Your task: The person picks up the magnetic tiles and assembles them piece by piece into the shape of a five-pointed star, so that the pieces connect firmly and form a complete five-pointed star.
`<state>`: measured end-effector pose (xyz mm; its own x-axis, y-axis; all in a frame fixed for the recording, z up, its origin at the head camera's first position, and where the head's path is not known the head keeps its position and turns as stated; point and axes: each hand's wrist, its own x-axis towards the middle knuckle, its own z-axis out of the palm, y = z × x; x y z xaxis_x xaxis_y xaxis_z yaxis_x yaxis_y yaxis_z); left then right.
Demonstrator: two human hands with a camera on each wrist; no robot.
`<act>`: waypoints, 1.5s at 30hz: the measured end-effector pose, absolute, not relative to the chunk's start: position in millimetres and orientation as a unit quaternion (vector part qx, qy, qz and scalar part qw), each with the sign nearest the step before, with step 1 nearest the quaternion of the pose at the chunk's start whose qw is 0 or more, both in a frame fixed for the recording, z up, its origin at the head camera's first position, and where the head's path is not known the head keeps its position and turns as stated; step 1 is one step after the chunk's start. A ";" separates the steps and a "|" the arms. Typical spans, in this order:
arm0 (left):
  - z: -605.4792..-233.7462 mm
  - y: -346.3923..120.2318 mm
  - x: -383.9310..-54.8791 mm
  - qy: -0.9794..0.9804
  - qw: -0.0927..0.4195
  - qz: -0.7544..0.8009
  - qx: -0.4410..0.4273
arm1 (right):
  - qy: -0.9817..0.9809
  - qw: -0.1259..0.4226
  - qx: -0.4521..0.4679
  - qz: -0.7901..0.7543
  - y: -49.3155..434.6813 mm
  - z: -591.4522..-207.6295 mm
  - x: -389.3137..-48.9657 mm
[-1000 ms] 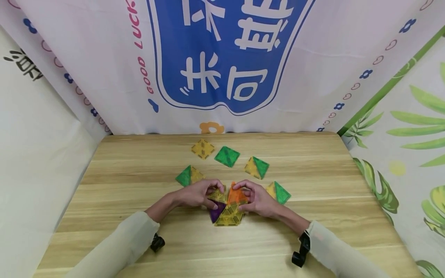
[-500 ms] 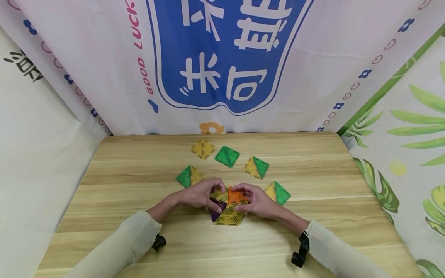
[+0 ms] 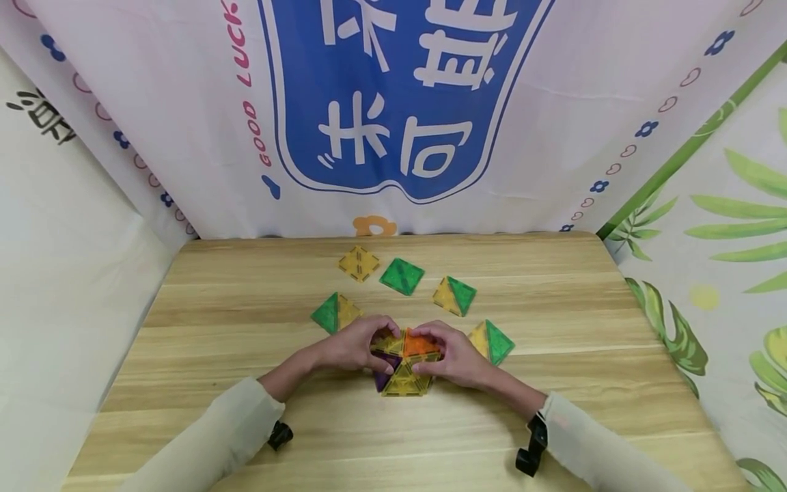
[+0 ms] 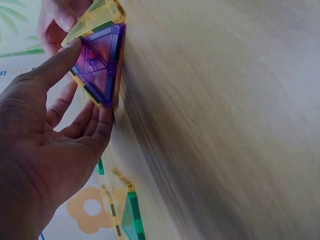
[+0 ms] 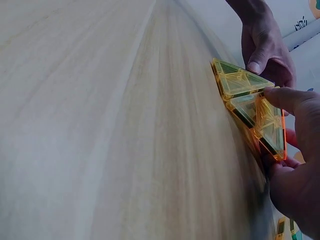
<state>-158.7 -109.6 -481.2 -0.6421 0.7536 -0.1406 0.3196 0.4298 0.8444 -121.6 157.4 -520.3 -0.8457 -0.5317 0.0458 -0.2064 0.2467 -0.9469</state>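
Observation:
Translucent triangular magnetic tiles form a low raised shape in front of me, its tips meeting near the middle. Yellow tiles [image 3: 406,383] face the near side, a purple tile [image 4: 102,65] the left, and an orange tile [image 3: 421,344] the far right. My left hand [image 3: 356,344] grips the left side, thumb at the purple tile and fingers curled round behind. From the right, my right hand [image 3: 453,354] holds the shape, thumb at a yellow tile [image 5: 255,112] and fingertips at the orange one. Parts of the far side are hidden behind my fingers.
Flat squares made of paired triangles lie in an arc beyond my hands: a yellow one [image 3: 359,264], a green one [image 3: 402,276], and several yellow-green ones [image 3: 455,296]. The wooden table [image 3: 233,273] meets a printed cloth [image 3: 307,212] at the back.
The orange tile has tipped inward and down, and the gap between it and the yellow tile on its left has narrowed. Both hands have drawn slightly closer together round the shape.

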 end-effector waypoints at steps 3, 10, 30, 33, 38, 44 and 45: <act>-480.5 -109.5 -155.5 0.811 0.251 0.410 0.333 | 0.788 0.129 -0.243 -0.550 157.6 -518.8 -120.6; -483.8 -107.5 -146.4 0.848 0.191 0.351 0.348 | 0.832 0.088 -0.259 -0.483 157.4 -517.2 -118.9; -471.6 -121.7 -146.6 0.846 0.170 0.369 0.344 | 0.866 0.059 -0.263 -0.422 149.2 -500.8 -130.0; -470.6 -135.8 -151.1 0.843 0.153 0.398 0.328 | 0.870 0.066 -0.255 -0.417 143.0 -492.8 -141.2; -471.8 -159.2 -159.2 0.874 0.087 0.389 0.277 | 0.863 0.107 -0.239 -0.432 125.0 -484.7 -158.6; -470.4 -183.6 -165.0 0.906 0.057 0.371 0.198 | 0.840 0.166 -0.221 -0.466 99.0 -483.3 -177.3; -470.3 -186.6 -165.2 0.909 0.058 0.368 0.187 | 0.837 0.174 -0.216 -0.472 95.3 -484.0 -180.0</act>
